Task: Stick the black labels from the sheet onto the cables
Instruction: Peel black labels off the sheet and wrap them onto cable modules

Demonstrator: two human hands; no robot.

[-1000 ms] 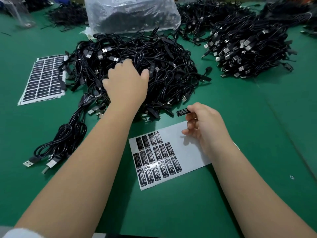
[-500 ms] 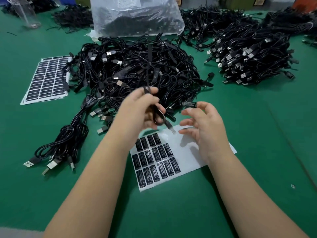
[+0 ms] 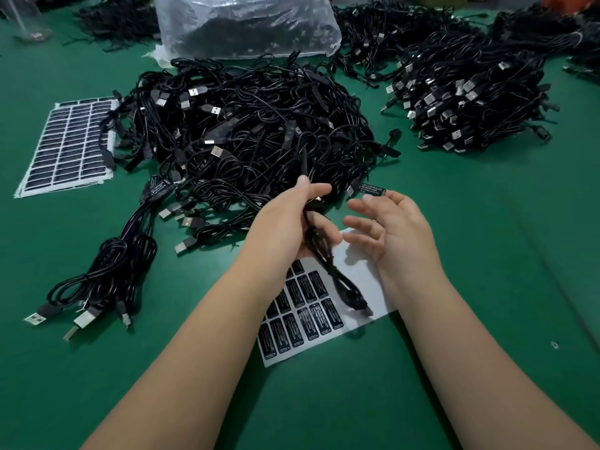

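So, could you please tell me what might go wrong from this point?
1. The peeled label clings only to a fingertip of the right hand, whose fingers are spread; it could drop or fold on itself.
2. The cable gripped by the left hand dangles over the label sheet and might snag labels there.

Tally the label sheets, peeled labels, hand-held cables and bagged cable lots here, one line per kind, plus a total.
Label sheets: 2, near sheet and far sheet
Peeled label: 1, on the right hand fingers
Held cable: 1, gripped by the left hand
Plastic bag of cables: 1
Total: 5
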